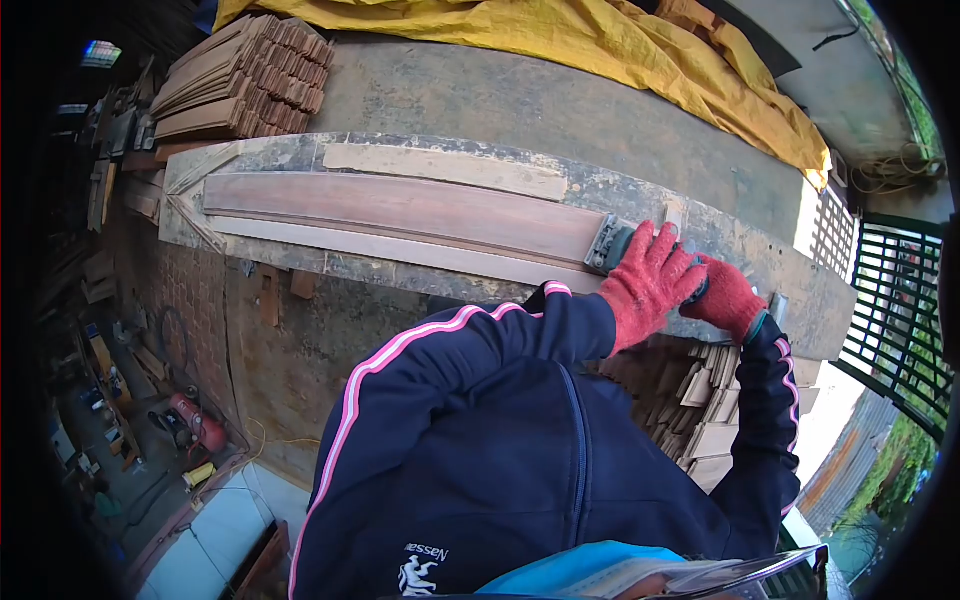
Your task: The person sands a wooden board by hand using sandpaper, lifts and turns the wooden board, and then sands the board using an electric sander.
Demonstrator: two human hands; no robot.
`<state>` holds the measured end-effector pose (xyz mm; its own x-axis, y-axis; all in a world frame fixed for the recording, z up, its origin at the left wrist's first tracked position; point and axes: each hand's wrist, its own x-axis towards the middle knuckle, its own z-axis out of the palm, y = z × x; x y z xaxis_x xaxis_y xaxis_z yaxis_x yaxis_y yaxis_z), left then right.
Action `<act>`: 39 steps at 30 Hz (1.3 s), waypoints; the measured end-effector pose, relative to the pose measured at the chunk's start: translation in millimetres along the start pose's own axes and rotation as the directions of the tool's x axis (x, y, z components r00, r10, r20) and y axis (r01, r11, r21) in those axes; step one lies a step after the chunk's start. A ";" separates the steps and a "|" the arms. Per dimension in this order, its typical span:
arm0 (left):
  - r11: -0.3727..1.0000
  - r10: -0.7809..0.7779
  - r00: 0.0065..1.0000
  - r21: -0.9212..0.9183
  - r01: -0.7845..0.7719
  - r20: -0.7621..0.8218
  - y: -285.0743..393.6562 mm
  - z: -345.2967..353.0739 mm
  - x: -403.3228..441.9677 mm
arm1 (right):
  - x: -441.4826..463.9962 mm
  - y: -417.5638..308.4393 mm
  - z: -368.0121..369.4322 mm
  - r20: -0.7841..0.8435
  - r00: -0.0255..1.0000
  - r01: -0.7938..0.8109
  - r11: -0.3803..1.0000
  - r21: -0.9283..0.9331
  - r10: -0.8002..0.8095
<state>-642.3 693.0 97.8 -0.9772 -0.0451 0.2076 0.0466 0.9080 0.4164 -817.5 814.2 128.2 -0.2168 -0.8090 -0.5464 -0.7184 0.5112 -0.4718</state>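
Note:
Both my hands wear red gloves and are at the right end of a long, reddish-brown wooden board (410,205). My left hand (645,280) lies over the top of a dark green power sander (612,246), its fingers wrapped across the body. Behind it, my right hand (728,297) is closed around the sander's rear part, which is mostly hidden. The sander's flat pad with its metal clamp rests at the board's right end. A paler wooden strip (400,255) runs along the board's near edge.
The board lies on a worn, stained bench (790,275). A thin wooden strip (445,170) lies along its far side. Stacked wood pieces (245,80) stand at the upper left, more planks (715,400) below my right arm. A yellow tarp (560,40) spans the back; a red tank (200,425) sits lower left.

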 end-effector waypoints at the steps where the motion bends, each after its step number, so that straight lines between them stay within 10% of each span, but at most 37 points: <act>1: 0.991 0.011 0.997 0.132 0.000 -0.083 -3.1 11.0 1.2 | 2.6 -2.0 1.2 0.003 1.000 0.024 0.999 -0.024 -0.024; 39: 0.984 -0.093 0.963 0.126 0.128 -0.252 -82.6 -29.9 -85.5 | 76.7 -119.6 21.9 0.074 0.995 0.073 0.996 -0.045 -0.069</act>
<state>-556.4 609.4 72.0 -0.8931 -0.2331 0.3847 -0.1057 0.9400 0.3243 -733.7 697.4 127.6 -0.1170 -0.8188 -0.5621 -0.7613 0.4374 -0.4787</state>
